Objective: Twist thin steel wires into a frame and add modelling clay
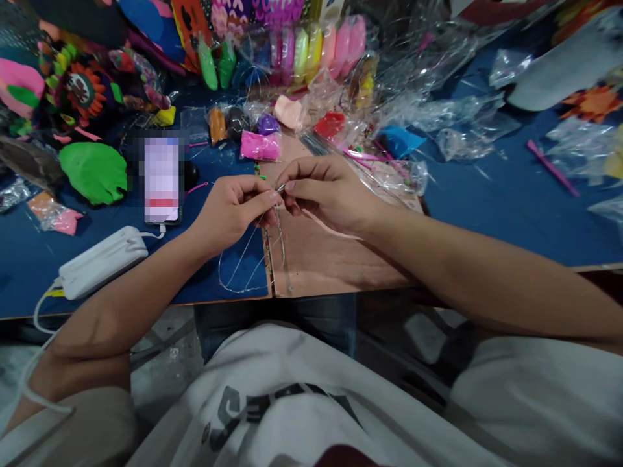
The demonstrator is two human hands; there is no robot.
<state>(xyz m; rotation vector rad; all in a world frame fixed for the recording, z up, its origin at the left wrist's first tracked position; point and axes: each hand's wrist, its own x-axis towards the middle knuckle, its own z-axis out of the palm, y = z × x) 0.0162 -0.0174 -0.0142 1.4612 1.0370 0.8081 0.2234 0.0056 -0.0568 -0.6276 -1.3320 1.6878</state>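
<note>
The brown board (pixel 335 259) in front of the right hand (pixel 326 191) is bare toward the table edge, and a hand can pass there. Left of the left hand (pixel 231 211), the phone (pixel 161 178) and the white power bank (pixel 102 259) stand in the way. Behind both hands, the clay packets (pixel 260 146) and crumpled plastic bags (pixel 438 97) close the path. The blue mat (pixel 506 201) to the right is open.

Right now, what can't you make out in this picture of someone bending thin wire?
- Head view: the phone screen is blurred, its content unreadable.
- Where the left hand and right hand pinch the thin silver wire, fingers hide its tip.
- Black print on the white shirt folds away, unreadable.
</note>
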